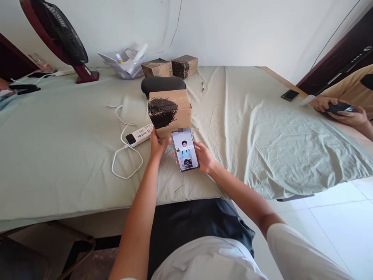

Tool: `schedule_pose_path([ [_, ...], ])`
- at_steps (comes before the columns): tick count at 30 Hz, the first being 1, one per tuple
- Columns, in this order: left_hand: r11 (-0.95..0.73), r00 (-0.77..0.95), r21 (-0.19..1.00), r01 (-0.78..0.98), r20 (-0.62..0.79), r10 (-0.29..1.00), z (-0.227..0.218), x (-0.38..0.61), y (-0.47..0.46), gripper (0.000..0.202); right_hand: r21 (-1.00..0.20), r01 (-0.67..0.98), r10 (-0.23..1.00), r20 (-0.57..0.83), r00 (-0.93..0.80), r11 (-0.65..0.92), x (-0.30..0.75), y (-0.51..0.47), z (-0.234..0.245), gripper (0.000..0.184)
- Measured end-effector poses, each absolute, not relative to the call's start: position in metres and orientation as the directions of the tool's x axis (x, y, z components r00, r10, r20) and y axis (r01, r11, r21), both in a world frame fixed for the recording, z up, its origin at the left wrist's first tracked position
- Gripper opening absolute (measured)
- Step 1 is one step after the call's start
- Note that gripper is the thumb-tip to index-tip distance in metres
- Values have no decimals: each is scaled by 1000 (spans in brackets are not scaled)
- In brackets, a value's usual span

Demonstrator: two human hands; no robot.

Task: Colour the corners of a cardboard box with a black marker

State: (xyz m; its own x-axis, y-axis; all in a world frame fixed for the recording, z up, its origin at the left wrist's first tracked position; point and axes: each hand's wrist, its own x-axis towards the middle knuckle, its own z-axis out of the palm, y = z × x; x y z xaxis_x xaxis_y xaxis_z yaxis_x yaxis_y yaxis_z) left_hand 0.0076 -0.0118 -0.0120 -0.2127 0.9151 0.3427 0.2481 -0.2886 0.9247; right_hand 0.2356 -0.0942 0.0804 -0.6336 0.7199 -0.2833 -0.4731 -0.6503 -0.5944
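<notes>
Gripping a lit phone (pixel 185 151) at the center of the frame, a person's right hand (pixel 204 157) closes its fingers around the handset, fingertips showing past the left edge and the thumb side against the right. The screen, tilted up toward the wearer, shows a figure in a light blue top. Just to its left, the left hand (pixel 159 144) sits at the lower left corner of a cardboard box (pixel 169 111) scribbled with black, its thumb set apart from the other fingers and pointing toward the phone; whether those fingers pinch the box cannot be told, as they are partly hidden. The box rests behind the phone, with a black case (pixel 163 84) directly beyond it.

Left of center on the bench (pixel 279 83), which is draped in pale green cloth (pixel 72 155), lies a white block (pixel 141 135) with a dark end, a white cable (pixel 116 161) curling beside it. Two more cardboard boxes stand against the wall at top center, next to a filled plastic basket (pixel 125 70); a dark red fan (pixel 62 41) rises at upper left. At the right edge of the frame, a co-worker's hands hold a dark object (pixel 340 108), near a second phone (pixel 290 95) lying flat.
</notes>
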Motion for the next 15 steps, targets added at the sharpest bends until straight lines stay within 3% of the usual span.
schedule_pose_path([
  [7, -288, -220, 917, 276, 352, 910, -9, 9, -12, 81, -708, -354, 756, -387, -528, -611, 219, -98, 75, 43],
  [15, -323, -205, 899, 297, 390, 898, -14, 7, -6, 84, -591, -410, 695, -404, -595, -695, 218, -92, 68, 48],
])
